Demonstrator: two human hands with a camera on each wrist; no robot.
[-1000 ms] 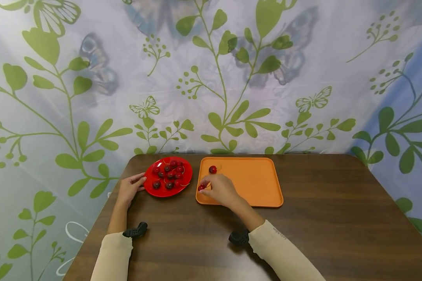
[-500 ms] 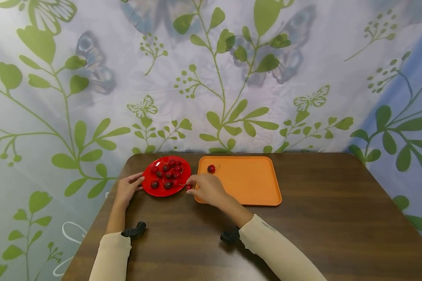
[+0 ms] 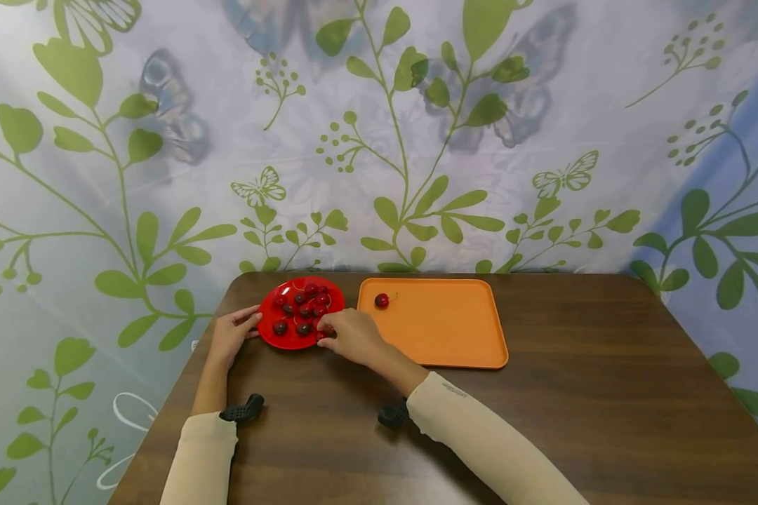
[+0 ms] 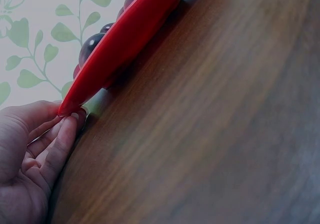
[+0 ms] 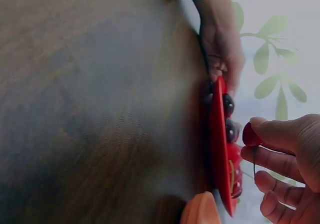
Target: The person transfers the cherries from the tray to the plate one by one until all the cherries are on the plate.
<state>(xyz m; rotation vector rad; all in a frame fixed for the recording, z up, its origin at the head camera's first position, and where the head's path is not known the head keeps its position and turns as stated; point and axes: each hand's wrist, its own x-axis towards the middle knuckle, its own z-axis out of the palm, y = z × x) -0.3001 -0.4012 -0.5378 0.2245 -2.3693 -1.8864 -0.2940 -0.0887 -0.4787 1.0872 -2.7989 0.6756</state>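
Observation:
My left hand [image 3: 229, 337] grips the left rim of a red plate [image 3: 268, 320], thumb on top and fingertips under the edge in the left wrist view. Several dark red cherries [image 3: 306, 309] with stems lie in the plate. Over the plate's right edge, my right hand [image 3: 354, 338] pinches a cherry [image 5: 251, 134] between thumb and fingertips, its thin stem hanging down in the right wrist view. An orange tray [image 3: 442, 324] stands to the right of the plate, with one cherry [image 3: 382, 301] near its upper left corner.
The plate and tray sit side by side near the far edge of a brown wooden table [image 3: 581, 393]. Behind it hangs a cloth [image 3: 417, 126] printed with green leaves and butterflies. Each wrist wears a black device [image 3: 245, 409].
My right hand has carried the cherry left from the orange tray to over the red plate's right edge. My left hand stays at the plate's rim.

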